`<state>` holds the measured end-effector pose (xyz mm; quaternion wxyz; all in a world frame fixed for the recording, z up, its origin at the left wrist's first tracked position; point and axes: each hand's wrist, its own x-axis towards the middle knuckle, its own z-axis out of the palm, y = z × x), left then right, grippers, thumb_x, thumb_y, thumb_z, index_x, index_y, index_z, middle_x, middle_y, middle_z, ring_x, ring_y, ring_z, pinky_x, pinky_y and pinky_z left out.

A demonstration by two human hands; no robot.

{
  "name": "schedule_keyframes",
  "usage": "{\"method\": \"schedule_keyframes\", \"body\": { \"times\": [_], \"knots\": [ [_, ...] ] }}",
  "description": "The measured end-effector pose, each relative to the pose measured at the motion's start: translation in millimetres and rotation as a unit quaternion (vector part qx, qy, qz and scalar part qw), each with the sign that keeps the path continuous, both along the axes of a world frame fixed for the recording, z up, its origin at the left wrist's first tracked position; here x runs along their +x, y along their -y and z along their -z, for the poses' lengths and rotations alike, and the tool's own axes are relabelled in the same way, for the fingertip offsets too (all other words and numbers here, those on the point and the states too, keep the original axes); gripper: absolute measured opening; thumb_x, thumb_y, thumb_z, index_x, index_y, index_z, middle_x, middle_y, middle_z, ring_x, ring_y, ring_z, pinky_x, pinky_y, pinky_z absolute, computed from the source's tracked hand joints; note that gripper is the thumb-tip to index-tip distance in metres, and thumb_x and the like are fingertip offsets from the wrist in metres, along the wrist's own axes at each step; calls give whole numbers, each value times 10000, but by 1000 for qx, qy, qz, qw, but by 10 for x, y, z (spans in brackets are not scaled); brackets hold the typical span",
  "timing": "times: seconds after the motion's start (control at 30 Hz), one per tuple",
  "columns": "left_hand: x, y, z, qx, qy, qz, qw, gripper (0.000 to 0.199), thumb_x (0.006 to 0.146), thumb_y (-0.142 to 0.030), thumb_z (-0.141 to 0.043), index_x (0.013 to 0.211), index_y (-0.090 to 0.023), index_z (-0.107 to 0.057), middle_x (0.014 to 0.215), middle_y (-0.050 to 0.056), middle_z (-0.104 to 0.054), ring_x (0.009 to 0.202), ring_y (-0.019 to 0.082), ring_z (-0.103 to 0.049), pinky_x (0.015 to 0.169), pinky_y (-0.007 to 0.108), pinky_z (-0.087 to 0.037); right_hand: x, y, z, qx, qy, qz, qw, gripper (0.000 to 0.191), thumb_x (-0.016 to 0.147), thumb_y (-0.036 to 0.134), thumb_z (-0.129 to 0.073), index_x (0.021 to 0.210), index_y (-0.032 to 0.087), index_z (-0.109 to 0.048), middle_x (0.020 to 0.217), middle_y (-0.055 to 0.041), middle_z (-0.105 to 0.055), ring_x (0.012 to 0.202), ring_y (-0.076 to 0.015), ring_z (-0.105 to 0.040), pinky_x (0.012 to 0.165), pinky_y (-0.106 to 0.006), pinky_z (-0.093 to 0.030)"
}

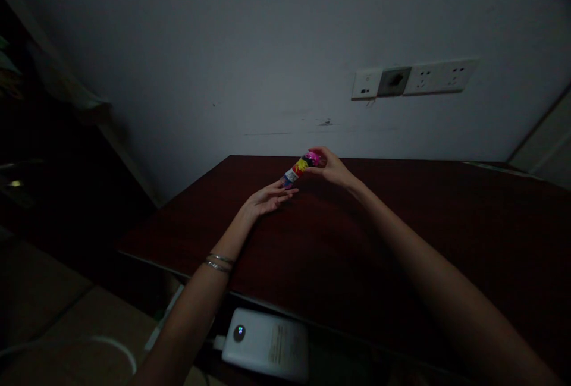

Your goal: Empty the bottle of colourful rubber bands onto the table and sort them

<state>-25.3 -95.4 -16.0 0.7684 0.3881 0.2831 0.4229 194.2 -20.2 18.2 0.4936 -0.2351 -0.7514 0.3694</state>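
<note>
A colourful tube-shaped container (298, 170) is held tilted above the dark red-brown table (312, 243). Its upper end is pink, its middle carries a yellow and red label with a white patch, and its lower end looks blue and purple. My right hand (329, 167) grips the pink upper end between thumb and fingers. At the lower end is my left hand (267, 198), palm turned up and fingers stretched out under or against the tube; exact contact is hard to make out. Two silvery bangles (219, 262) circle my left wrist.
Behind the table rises a pale wall (200, 65) with a row of sockets (419, 79) at right. Below the table's front edge lies a white power bank (265, 344) with a lit display and a plugged-in cable. A white cable (104, 341) curves at lower left.
</note>
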Motion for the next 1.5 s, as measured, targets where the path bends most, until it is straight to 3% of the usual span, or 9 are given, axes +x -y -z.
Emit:
{"method": "schedule_keyframes", "body": {
  "times": [0.2,0.43,0.6,0.77,0.9,1.0,1.13,1.27,1.5],
  "knots": [
    [4,-18,20,13,-22,-28,999,445,827,-38,-479,1262,-120,-437,1095,157,-604,724,116,-658,454,98,-468,42,-61,70,-61,-16,-13,998,556,564,283,-733,1062,214,-498,1059,-74,-561,980,-242,-565,884,-416,-462],
    [-18,-63,34,15,-139,-88,986,272,786,-119,-586,1053,-65,-575,897,124,-663,649,97,-639,413,98,-439,125,-120,106,-100,-17,-11,995,580,541,271,-750,1069,216,-516,1064,-64,-585,948,-233,-590,866,-427,-488],
    [-70,-18,42,53,-312,-85,945,267,735,-242,-661,958,-101,-619,849,97,-673,541,67,-592,383,120,-380,191,-134,64,-93,5,8,996,586,535,254,-753,1074,204,-528,1072,-81,-596,950,-245,-591,884,-435,-478],
    [-71,-5,90,100,-420,-86,898,297,796,-343,-572,970,-111,-635,734,75,-667,411,42,-482,354,159,-281,213,-89,18,-103,20,4,995,590,531,255,-751,1075,188,-532,1115,-101,-581,1002,-263,-571,902,-428,-464],
    [-53,-14,100,125,-470,-136,863,201,762,-273,-596,815,-94,-672,611,36,-613,389,37,-418,357,175,-252,213,-52,1,-114,20,-9,993,595,531,257,-747,1082,190,-533,1130,-103,-578,1021,-273,-564,899,-436,-464],
    [-45,-9,86,122,-484,-148,854,157,721,-230,-625,777,-90,-671,490,-2,-534,390,47,-406,362,172,-250,211,-41,1,-115,20,-9,993,597,527,258,-747,1081,190,-535,1131,-102,-580,1024,-272,-562,901,-436,-463],
    [-30,9,59,129,-456,-167,864,137,694,-199,-635,782,-97,-654,462,-28,-488,378,39,-389,352,159,-229,203,-30,5,-124,5,-9,992,578,507,244,-755,1041,184,-541,1108,-101,-589,1009,-272,-569,908,-436,-459],
    [19,15,53,151,-309,-183,921,211,712,-182,-608,909,-113,-636,575,-8,-543,376,18,-377,337,152,-209,185,-26,20,-143,-8,-5,990,567,504,234,-757,1025,196,-536,1085,-91,-600,1006,-270,-572,889,-438,-472],
    [206,70,23,81,-93,-91,988,485,723,-106,-585,1191,-171,-477,714,-9,-569,396,10,-418,331,120,-264,129,-80,89,-149,-33,2,988,608,508,250,-755,1063,214,-510,1087,-76,-597,972,-253,-591,846,-418,-501]
  ]
}}
